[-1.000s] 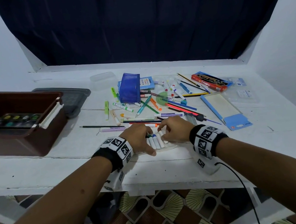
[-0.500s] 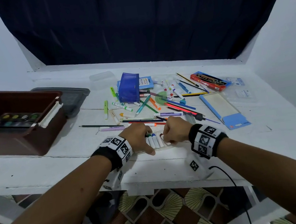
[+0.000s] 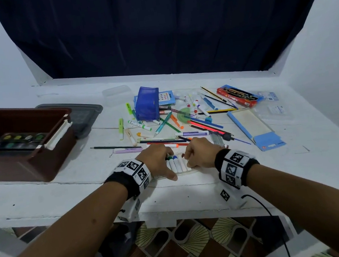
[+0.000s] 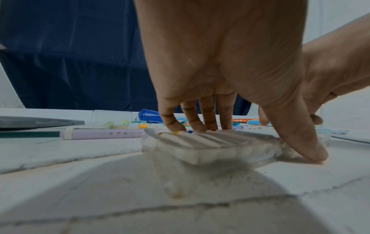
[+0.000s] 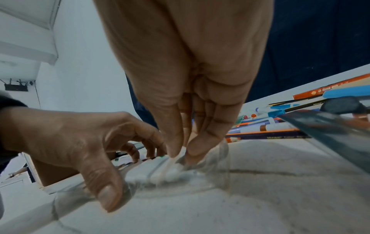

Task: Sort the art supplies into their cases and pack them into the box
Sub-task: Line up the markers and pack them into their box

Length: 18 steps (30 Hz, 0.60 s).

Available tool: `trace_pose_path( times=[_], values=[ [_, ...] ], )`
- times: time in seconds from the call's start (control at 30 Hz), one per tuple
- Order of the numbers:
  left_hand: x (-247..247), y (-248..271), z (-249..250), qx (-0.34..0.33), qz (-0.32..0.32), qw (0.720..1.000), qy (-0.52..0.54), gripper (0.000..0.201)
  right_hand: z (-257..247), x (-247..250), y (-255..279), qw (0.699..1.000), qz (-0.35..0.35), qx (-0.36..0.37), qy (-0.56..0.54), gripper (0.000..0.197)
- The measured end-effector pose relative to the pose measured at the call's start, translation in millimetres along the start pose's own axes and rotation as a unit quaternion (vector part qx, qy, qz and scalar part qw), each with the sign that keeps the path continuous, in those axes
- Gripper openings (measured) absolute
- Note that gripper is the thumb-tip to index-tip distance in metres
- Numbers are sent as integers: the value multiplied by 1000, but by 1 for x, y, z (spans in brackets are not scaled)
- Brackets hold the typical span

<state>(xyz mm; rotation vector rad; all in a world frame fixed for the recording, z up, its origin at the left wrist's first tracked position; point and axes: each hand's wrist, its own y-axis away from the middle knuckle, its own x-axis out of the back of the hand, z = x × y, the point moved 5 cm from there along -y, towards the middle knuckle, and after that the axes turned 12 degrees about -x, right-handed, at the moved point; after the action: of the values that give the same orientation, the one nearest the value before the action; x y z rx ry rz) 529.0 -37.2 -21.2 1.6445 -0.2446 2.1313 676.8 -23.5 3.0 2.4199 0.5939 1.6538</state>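
A clear plastic marker case (image 4: 210,152) lies near the table's front edge, with several white markers (image 3: 177,165) side by side in it. My left hand (image 3: 169,167) holds the case. Its fingertips (image 4: 200,126) press on the cap ends and its thumb sits at the near edge. My right hand (image 3: 188,160) pinches the case's clear right edge (image 5: 212,171) between thumb and forefinger. Loose pens, pencils and markers (image 3: 176,125) lie in a pile just beyond both hands. The brown box (image 3: 40,167) stands at the left with a watercolour palette (image 3: 17,140) in it.
A grey lid (image 3: 85,115) lies behind the box. A blue mesh pouch (image 3: 147,103) stands in the pile. An open light-blue case (image 3: 254,123) and a red pencil box (image 3: 237,95) are at the right. A small clear case (image 3: 116,93) sits at the back.
Both hands stay on the marker case. The right hand's fingers have curled in tighter at the case's right edge.
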Motion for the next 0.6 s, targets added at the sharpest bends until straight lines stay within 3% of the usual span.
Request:
trace_pose_path(
  times=[0.37,0.6],
  values=[
    [13,-6,3,-18,-27,999,18,80,18,13,4,997,17,31,-65,14],
    [49,-39,-14,-32,24,999,28,39,52,73,-21,990,73,10,-120,13]
  ],
)
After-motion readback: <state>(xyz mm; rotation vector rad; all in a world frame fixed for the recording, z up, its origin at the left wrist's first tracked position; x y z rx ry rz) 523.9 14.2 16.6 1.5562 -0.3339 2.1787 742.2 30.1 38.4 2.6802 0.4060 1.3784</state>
